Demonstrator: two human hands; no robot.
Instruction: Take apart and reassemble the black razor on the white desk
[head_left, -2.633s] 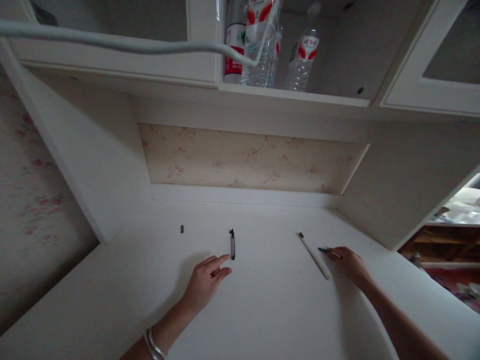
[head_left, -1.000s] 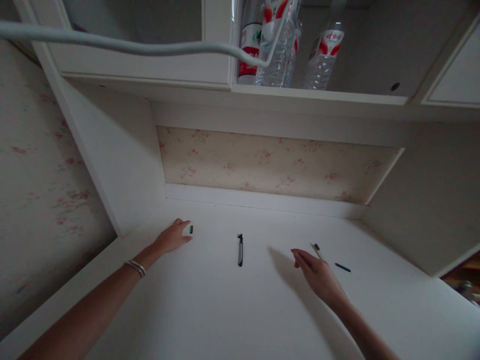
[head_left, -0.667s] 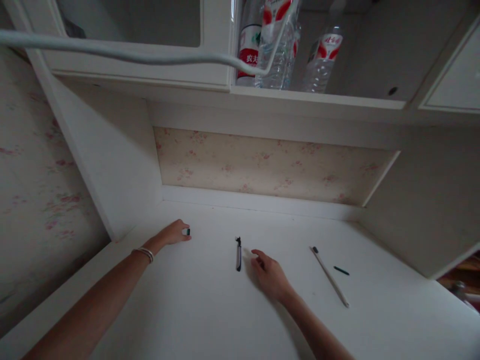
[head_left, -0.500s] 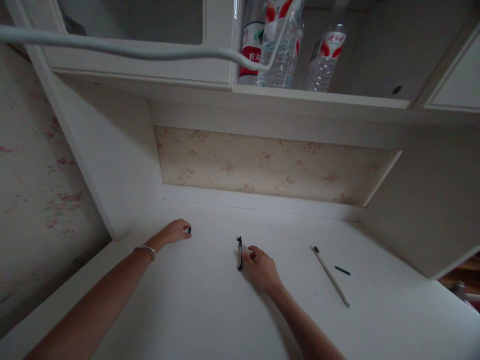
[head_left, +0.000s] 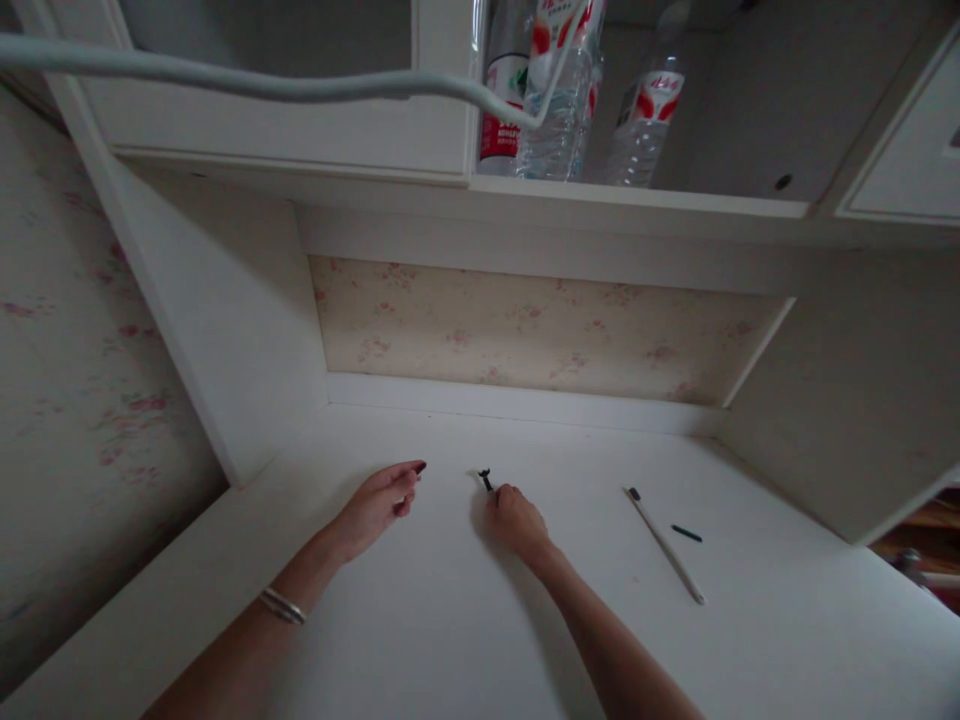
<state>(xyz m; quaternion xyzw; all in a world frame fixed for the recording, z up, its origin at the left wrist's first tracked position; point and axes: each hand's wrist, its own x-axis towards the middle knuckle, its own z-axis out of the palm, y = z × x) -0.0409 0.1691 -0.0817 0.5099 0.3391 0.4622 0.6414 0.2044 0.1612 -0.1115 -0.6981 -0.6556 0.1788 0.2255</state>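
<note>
While my left hand [head_left: 377, 503] pinches a small dark cap [head_left: 421, 467] between thumb and fingertips above the white desk [head_left: 465, 620], my right hand [head_left: 516, 520] is closed around a black pen [head_left: 485, 479], whose tip sticks out toward the wall. Well apart on the right lie a long white stick [head_left: 666, 546] and a short dark piece [head_left: 686, 533].

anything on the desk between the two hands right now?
Nothing: the head view shows only bare white desk between the left hand, pinching a small dark cap, and the right hand, closed on a black pen.
</note>
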